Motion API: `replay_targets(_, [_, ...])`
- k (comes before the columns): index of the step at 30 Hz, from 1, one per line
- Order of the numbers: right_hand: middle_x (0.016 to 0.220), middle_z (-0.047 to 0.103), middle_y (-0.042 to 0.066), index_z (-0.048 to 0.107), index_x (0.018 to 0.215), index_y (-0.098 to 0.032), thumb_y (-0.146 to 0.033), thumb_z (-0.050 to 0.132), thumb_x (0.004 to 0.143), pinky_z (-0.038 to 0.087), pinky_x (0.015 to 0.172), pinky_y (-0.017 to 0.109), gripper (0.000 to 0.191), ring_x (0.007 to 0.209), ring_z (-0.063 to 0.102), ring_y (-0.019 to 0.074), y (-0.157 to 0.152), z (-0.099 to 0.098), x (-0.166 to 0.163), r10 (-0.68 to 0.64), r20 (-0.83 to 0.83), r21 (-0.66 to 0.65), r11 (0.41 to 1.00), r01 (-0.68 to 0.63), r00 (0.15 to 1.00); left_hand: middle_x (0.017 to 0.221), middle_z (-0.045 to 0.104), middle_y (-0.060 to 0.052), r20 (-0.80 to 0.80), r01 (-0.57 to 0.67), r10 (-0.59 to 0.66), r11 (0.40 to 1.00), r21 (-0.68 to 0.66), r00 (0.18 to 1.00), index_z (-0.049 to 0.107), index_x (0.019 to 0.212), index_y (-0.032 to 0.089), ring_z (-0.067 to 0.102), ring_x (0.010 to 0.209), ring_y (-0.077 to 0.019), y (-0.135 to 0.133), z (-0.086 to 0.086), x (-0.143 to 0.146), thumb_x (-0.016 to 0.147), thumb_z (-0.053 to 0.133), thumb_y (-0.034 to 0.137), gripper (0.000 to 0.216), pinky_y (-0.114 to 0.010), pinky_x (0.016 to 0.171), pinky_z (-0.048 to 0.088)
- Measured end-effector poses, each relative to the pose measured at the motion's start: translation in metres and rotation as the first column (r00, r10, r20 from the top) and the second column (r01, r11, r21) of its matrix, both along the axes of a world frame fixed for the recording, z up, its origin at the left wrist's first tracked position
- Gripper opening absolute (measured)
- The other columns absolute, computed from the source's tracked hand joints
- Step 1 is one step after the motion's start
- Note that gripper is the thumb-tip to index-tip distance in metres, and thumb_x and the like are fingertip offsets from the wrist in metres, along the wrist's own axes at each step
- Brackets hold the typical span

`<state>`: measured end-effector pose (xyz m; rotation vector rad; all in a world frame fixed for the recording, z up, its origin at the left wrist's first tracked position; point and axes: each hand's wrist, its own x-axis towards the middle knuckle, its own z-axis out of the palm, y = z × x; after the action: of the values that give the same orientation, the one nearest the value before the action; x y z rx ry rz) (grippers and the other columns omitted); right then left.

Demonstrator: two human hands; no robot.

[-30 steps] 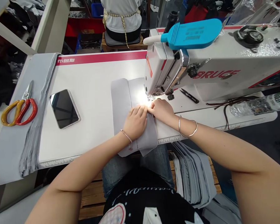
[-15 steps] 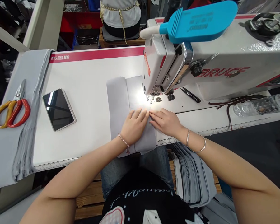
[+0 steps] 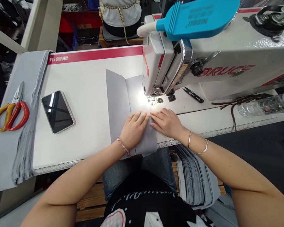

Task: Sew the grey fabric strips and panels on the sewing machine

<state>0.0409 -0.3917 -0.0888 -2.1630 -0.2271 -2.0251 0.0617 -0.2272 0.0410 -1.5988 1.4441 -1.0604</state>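
A light grey fabric piece with a lengthwise seam or crease lies under the needle area of a white sewing machine. My left hand rests flat on the fabric, its fingers spread and pointing toward the presser foot. At the fabric's right edge, my right hand lies with stretched fingertips touching the cloth and the thumb apart. Both hands' fingertips almost meet just in front of the lit needle plate. The fabric's near end reaches over the table edge above my lap.
Left on the table are a phone and scissors on stacked grey fabric. Thread snips, brown cord and a plastic bottle lie right. More grey pieces hang beside my lap. Another person sits opposite.
The fabric's far left part has risen from a rounded, folded-looking edge into a pointed corner. Both hands stay almost in place on the cloth. The whole view has shifted slightly.
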Motion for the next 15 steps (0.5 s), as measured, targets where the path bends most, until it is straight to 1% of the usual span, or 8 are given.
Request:
replay_targets(3, [0.119, 0.065, 0.009, 0.068, 0.114, -0.009, -0.04, 0.042, 0.105, 0.039, 0.071, 0.039, 0.042, 0.088, 0.047, 0.0235, -0.0002, 0.0003, 0.0002, 0.001, 0.004, 0.001, 1.0, -0.001, 1.0, 0.14, 0.054, -0.011, -0.006, 0.008, -0.008, 1.0, -0.001, 1.0, 0.053, 0.136, 0.008, 0.048, 0.129, -0.0291, -0.001, 0.0008, 0.0003, 0.098, 0.042, 0.015, 0.04, -0.044, 0.101, 0.047])
replay_targets(9, [0.121, 0.063, 0.011, 0.067, 0.117, -0.011, -0.042, 0.041, 0.105, 0.039, 0.074, 0.041, 0.042, 0.092, 0.048, 0.0248, -0.0013, 0.0017, 0.0013, 0.028, -0.06, 0.015, 1.0, -0.027, 0.998, 0.14, 0.054, -0.011, 0.001, 0.009, -0.009, 1.0, -0.002, 1.0, 0.054, 0.135, 0.009, 0.049, 0.129, -0.0288, -0.0038, 0.0035, 0.0016, 0.098, 0.042, 0.015, 0.039, -0.043, 0.1, 0.046])
replay_targets(15, [0.123, 0.062, 0.011, 0.065, 0.12, -0.009, -0.043, 0.041, 0.105, 0.039, 0.075, 0.041, 0.044, 0.094, 0.048, 0.0258, -0.0038, 0.0045, 0.004, 0.028, -0.047, 0.024, 0.999, -0.027, 0.998, 0.138, 0.057, -0.01, 0.016, 0.049, -0.049, 0.999, -0.009, 0.999, 0.055, 0.133, 0.009, 0.05, 0.127, -0.0281, -0.0076, 0.0073, 0.0055, 0.099, 0.043, 0.017, 0.037, -0.043, 0.099, 0.046])
